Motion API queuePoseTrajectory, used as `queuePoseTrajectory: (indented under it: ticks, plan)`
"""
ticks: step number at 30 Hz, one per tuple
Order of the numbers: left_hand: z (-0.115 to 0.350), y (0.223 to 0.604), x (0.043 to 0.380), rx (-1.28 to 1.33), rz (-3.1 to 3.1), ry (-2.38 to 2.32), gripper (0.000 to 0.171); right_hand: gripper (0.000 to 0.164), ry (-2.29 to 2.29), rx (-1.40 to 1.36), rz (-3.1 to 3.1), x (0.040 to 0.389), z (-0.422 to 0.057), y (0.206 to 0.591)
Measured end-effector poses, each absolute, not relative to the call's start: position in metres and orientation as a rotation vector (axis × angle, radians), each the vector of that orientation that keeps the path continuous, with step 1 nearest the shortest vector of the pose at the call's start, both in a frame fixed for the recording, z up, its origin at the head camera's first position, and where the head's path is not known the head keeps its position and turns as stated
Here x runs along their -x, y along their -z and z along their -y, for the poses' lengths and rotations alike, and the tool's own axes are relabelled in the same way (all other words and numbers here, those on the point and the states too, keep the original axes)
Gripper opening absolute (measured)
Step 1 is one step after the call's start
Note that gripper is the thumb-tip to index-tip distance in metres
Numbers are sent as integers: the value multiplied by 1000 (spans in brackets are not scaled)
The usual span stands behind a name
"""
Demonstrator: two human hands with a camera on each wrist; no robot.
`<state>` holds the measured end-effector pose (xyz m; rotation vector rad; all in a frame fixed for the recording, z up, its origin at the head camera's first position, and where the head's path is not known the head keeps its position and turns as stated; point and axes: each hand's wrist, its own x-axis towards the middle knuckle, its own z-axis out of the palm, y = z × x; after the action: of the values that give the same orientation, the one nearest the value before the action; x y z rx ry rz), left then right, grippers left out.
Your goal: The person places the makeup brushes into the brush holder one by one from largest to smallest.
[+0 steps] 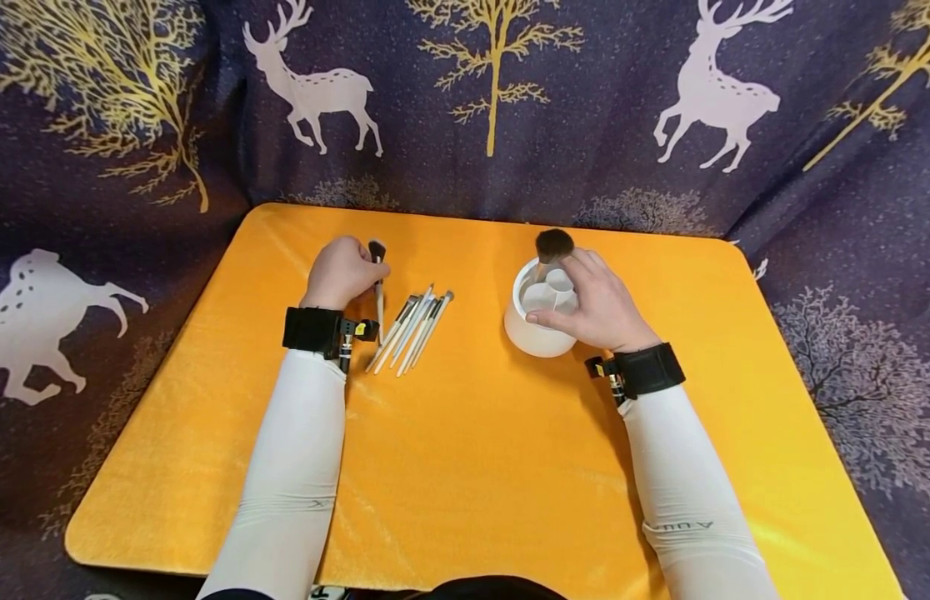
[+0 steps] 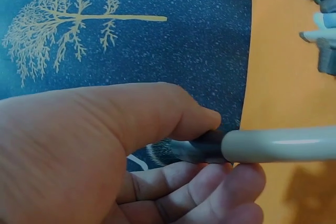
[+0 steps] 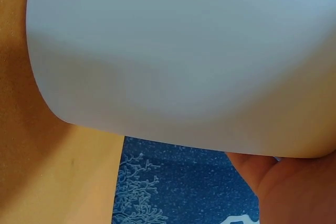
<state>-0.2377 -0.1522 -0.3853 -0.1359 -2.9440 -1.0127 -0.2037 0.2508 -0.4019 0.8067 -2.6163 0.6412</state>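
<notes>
My left hand (image 1: pixel 341 273) pinches a makeup brush (image 1: pixel 379 296) near its dark ferrule, thumb on one side and fingers on the other. The brush's dark bristles point away and its pale handle points back towards me. On the right, my right hand (image 1: pixel 603 304) grips the white round brush holder (image 1: pixel 538 337) across its top, thumb at the near rim. One large fluffy makeup brush (image 1: pixel 554 244) stands in the holder, bristles up. In the right wrist view the holder's wall (image 3: pixel 173 61) fills most of the picture, hiding most of the hand (image 3: pixel 299 192).
Several makeup brushes with pale handles (image 1: pixel 412 333) lie in a loose bunch to the right of the left hand. Everything sits on an orange cloth-covered table (image 1: pixel 465 467). A dark curtain (image 1: pixel 465 192) with deer and trees hangs behind its far edge.
</notes>
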Motion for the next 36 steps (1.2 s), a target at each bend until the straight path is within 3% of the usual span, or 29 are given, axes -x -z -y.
queuePoseTrajectory:
  ticks: [22, 36]
  plan:
    - [136, 371, 238, 138, 2739, 1057, 21, 84, -638, -812, 2605, 204, -250, 402]
    - [119, 363, 235, 240, 2542, 1098, 24, 83, -634, -801, 2614, 204, -250, 402]
